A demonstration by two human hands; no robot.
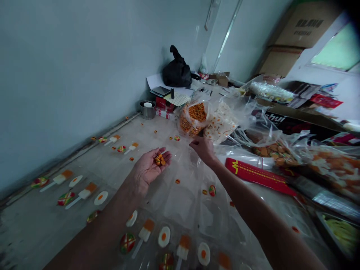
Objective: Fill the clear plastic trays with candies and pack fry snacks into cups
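My left hand point(153, 165) is palm up with its fingers stretched out, cupping several miniature burgers point(160, 160), small and orange. Over the table, in front of the open plastic bag of orange pieces point(197, 114), my right hand point(204, 148) has thumb and fingertips pinched together. Whatever is between those fingertips is too small to make out. Single miniature burgers point(177, 181) lie spaced out on the clear plastic sheets point(180, 202). Around them are toy popsicles point(146, 230), toy fried eggs point(164, 237) and round red-green pieces point(127, 243).
Beside the orange bag stands a clear bag of small white-and-orange pieces point(221, 123). A red packet point(258, 176) and bags of larger pieces point(334, 168) lie at the right. A metal cup point(147, 110) and a black bag point(177, 71) stand near the wall point(84, 67).
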